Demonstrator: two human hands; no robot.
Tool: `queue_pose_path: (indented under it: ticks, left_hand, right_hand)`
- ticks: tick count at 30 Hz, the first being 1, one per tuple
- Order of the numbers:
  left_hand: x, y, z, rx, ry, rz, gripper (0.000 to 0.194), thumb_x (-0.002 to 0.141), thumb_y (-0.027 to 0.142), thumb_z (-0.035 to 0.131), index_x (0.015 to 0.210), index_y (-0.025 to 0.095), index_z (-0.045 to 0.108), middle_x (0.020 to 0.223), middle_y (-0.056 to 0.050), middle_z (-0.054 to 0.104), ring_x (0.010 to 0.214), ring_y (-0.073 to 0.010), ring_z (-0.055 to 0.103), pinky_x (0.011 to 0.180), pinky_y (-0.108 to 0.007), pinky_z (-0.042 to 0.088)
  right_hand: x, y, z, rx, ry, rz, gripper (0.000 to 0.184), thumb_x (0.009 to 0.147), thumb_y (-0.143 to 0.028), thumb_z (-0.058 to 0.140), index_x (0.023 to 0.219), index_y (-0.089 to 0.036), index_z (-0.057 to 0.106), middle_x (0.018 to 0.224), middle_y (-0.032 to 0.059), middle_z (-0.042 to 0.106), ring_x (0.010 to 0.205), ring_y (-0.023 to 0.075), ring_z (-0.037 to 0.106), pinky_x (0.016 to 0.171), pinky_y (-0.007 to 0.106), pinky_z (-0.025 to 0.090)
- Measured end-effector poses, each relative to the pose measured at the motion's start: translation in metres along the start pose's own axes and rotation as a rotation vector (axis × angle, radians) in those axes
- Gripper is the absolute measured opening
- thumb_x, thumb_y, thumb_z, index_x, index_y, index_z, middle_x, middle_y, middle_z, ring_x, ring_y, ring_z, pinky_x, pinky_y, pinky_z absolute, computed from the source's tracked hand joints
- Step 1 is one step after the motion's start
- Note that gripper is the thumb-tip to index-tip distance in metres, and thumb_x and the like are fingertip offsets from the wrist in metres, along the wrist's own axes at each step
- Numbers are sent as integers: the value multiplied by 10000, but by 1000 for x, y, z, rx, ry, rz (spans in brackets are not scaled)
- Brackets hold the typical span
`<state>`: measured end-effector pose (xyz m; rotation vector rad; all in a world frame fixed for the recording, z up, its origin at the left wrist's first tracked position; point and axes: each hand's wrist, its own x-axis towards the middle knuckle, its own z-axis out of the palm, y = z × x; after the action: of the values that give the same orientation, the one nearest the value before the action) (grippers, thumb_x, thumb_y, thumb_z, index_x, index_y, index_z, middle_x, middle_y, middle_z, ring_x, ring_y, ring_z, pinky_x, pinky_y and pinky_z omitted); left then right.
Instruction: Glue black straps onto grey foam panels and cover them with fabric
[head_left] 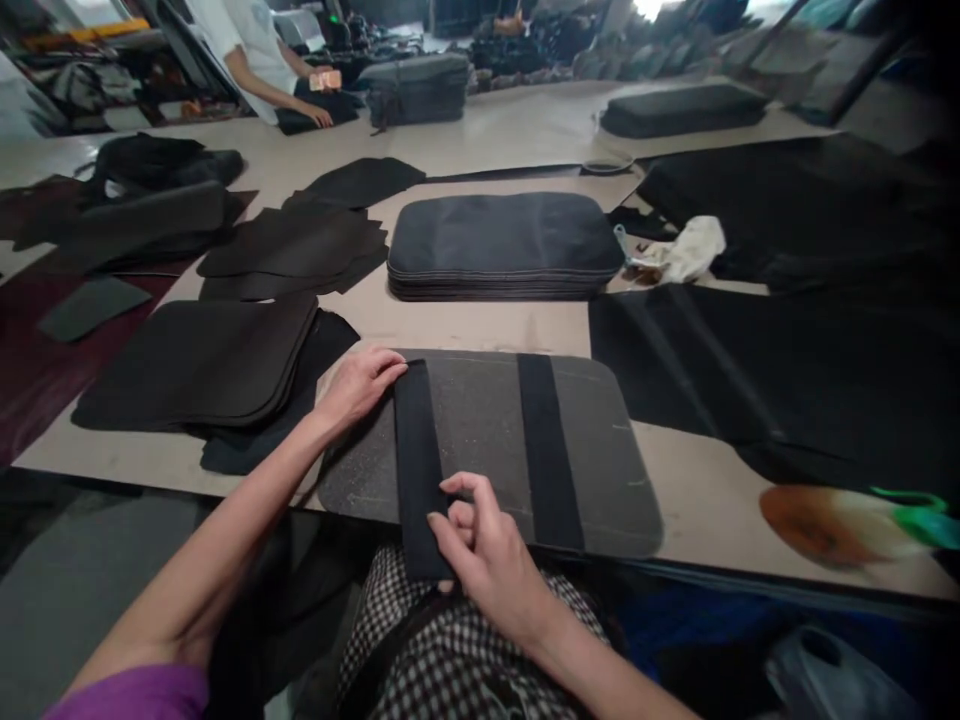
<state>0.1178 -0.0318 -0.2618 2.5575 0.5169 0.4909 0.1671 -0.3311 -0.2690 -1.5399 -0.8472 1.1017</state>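
A dark grey rounded panel lies flat at the table's front edge. Two black strips cross it from back to front: a right strip lying flat and a left strip, whose near end hangs past the panel. At the far end of the left strip, my left hand is closed, fingertips pinching its corner. My right hand is at that strip's near end, fingers curled, thumb over the strip and a fingertip showing at its lower edge. The strip partly hides this hold.
Behind the panel sits a stack of black rounded panels. Dark cut pieces lie left, large black sheets right. A whitish crumpled cloth and a blurred orange-brown object are also right. Another person stands across the table.
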Motion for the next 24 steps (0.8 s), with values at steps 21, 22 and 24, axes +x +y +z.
queue_pose_path:
  ticks: [21, 22, 24]
  left_hand:
    - [58, -37, 34, 159, -41, 241, 204, 1023, 363, 604, 978, 213, 734, 926, -58, 663, 875, -206, 608, 786, -328, 447]
    - [58, -38, 34, 171, -46, 247, 202, 1023, 364, 605, 983, 213, 734, 933, -59, 667, 885, -207, 609, 793, -330, 446]
    - [58, -38, 34, 203, -47, 252, 190, 1022, 357, 609, 990, 212, 728, 954, -63, 677, 916, -214, 614, 824, -342, 442]
  right_hand:
    - [38, -9, 4, -89, -40, -34, 123, 1019, -233, 493, 1129, -221, 440, 547, -114, 593, 490, 113, 600, 617, 219, 438]
    - [38, -8, 5, -92, -41, -38, 125, 1019, -233, 493, 1131, -221, 440, 547, -115, 592, 489, 112, 599, 617, 219, 437]
    - [39, -8, 6, -100, -44, -45, 123, 1020, -234, 489, 1132, -222, 439, 545, -113, 591, 490, 114, 600, 614, 220, 436]
